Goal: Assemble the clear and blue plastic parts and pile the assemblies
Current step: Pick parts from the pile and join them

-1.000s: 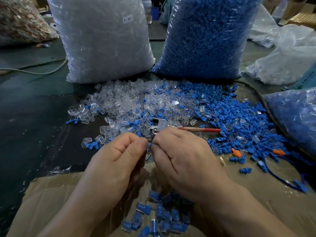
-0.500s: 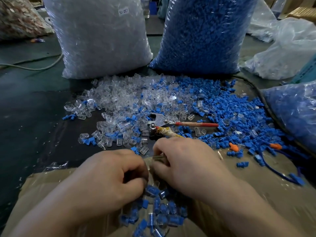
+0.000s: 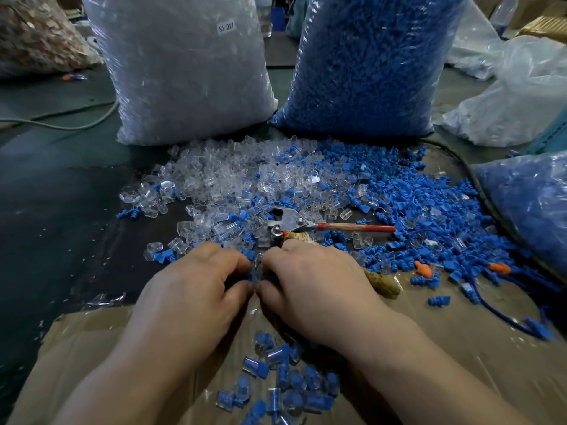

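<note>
- At centre, by cardboard (image 3: 460, 348) edge: pinching small clear/blue piece (image 3: 257, 266) w/ L hand (image 3: 196, 286) & R hand (image 3: 316, 286), fingers curled round it, thumbs tip to tip; mostly hidden.
- Best to line up axes, press straight til seated, no twisting.
- Then drop on finished pile (image 3: 276, 381) at 6 o'clock.
- At 11–12: loose clear shells (image 3: 230, 179), glossy, hollow, rounded. At 1–2: blue plugs (image 3: 414, 194), matte, ribbed.
</note>
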Demonstrator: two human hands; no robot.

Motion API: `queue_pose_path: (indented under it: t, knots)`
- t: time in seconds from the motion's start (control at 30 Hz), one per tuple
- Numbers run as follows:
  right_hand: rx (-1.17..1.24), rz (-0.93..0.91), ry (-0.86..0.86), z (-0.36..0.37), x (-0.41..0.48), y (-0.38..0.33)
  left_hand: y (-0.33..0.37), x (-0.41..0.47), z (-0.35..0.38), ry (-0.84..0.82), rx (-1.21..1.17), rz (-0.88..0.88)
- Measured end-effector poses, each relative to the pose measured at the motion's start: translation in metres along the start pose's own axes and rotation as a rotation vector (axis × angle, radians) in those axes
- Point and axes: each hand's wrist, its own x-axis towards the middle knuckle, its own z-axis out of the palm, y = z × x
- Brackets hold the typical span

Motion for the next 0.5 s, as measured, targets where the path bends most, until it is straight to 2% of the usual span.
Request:
queue_pose_path:
  t: [0.2,0.3,0.43,0.5]
  knots:
    - [0.044,0.035,-0.008,-0.003,-0.007,-0.002,0.007,0.001,-0.001,-0.012,0.053,0.017]
    - [0.085,0.063,-0.020,-0.005,-0.012,-0.001,0.006,0.001,0.000,0.009,0.001,-0.008]
    - [0.259,0.175,0.050,-0.007,-0.014,0.005,0.002,0.002,0.007,0.038,-0.062,-0.046]
    - [0.401,0.241,0.113,-0.007,-0.015,0.009,-0.001,0.002,0.009,0.081,-0.204,-0.072]
